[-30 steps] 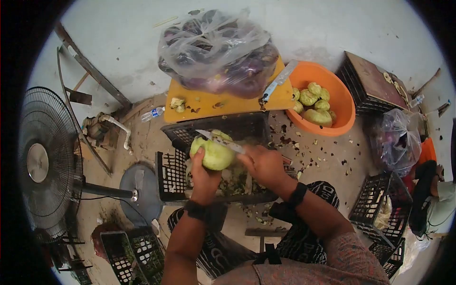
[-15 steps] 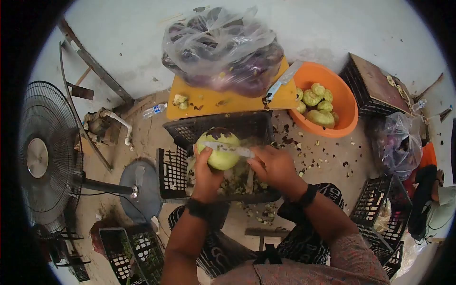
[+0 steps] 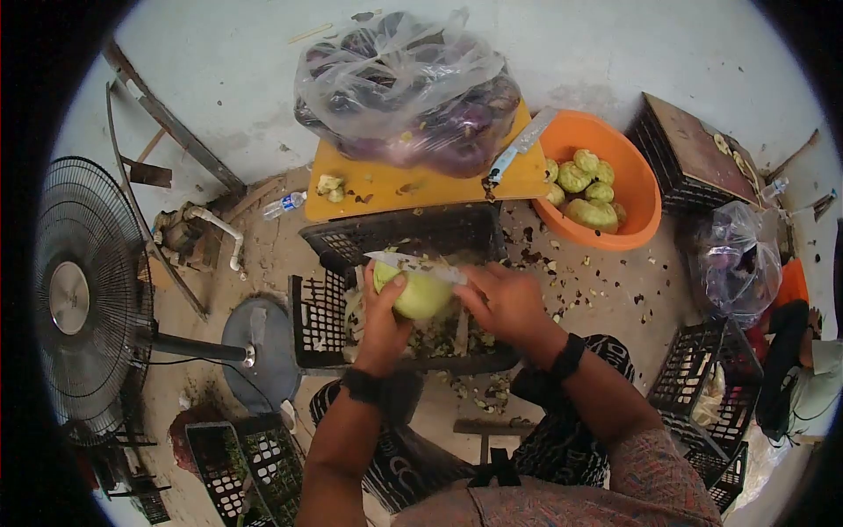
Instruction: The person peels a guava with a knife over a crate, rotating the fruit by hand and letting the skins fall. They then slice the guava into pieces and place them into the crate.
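Observation:
A round eggplant (image 3: 423, 297), peeled to pale green flesh, is gripped in my left hand (image 3: 383, 309), whose thumb presses on its near side. My right hand (image 3: 509, 303) is closed around the handle of a knife (image 3: 413, 263). The blade lies across the top of the eggplant and points left. Below both hands stands a black plastic crate (image 3: 318, 321) with peel scraps (image 3: 439, 338) in it. What the fingers under the eggplant do is hidden.
A yellow board (image 3: 369, 189) bears a clear bag of purple eggplants (image 3: 413, 97) and a second knife (image 3: 522, 145). Peeled eggplants fill part of an orange basin (image 3: 645, 193). A fan (image 3: 75, 299) stands left. More crates (image 3: 711, 386) and a person's arm (image 3: 806, 347) are at right.
The eggplant has turned in my left hand, and the dark patch of skin on its top no longer shows. The knife has shifted slightly up and left, its tip now past the eggplant.

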Demonstrator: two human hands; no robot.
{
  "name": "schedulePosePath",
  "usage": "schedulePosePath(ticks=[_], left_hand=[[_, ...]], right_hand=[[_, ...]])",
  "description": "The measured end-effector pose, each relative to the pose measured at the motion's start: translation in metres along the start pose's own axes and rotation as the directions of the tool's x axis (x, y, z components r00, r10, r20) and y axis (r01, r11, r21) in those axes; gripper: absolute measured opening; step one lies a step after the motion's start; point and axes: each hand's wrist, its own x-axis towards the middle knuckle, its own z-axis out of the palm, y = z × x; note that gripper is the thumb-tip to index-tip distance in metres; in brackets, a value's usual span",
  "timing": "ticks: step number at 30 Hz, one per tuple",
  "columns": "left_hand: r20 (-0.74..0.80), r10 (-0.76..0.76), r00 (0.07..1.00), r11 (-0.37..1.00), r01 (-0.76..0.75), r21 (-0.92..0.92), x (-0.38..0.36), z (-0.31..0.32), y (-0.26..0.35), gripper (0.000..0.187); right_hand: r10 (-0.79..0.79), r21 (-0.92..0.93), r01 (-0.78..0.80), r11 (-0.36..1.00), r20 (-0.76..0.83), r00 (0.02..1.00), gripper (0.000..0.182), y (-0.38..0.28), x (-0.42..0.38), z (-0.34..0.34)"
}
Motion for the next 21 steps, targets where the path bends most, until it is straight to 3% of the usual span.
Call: schedulePosePath(ticks=[3,9,12,18,21], left_hand=[[-0.037,-0.068,0.997,0.998,0.067,-0.008,-0.002,0.001,-0.002,0.043],[-0.005,0.011,1.000,0.994,-0.011,-0.106,0.007,-0.011,-0.002,0.042],[-0.005,0.007,1.000,0.995,-0.007,-0.100,0.005,-0.009,0.004,0.047],[0.008,-0.023,1.000,0.995,0.024,-0.095,0.004,-0.008,0.004,0.047],[0.017,-0.040,0.999,0.992,0.041,-0.121,0.001,-0.008,0.004,0.047]], right_hand=[[0.030,-0.085,-0.025,0.996,0.054,0.998,0.022,-0.001,0.000,-0.001],[0.012,-0.018,-0.010,1.000,0.115,0.993,0.021,0.002,-0.003,-0.002],[-0.021,-0.005,0.022,1.000,0.035,0.999,0.022,0.001,-0.004,-0.001],[0.020,-0.067,-0.014,0.998,0.097,0.995,0.024,-0.002,-0.005,-0.006],[-0.022,-0.053,0.024,0.998,0.041,0.999,0.020,0.000,-0.005,-0.003]])
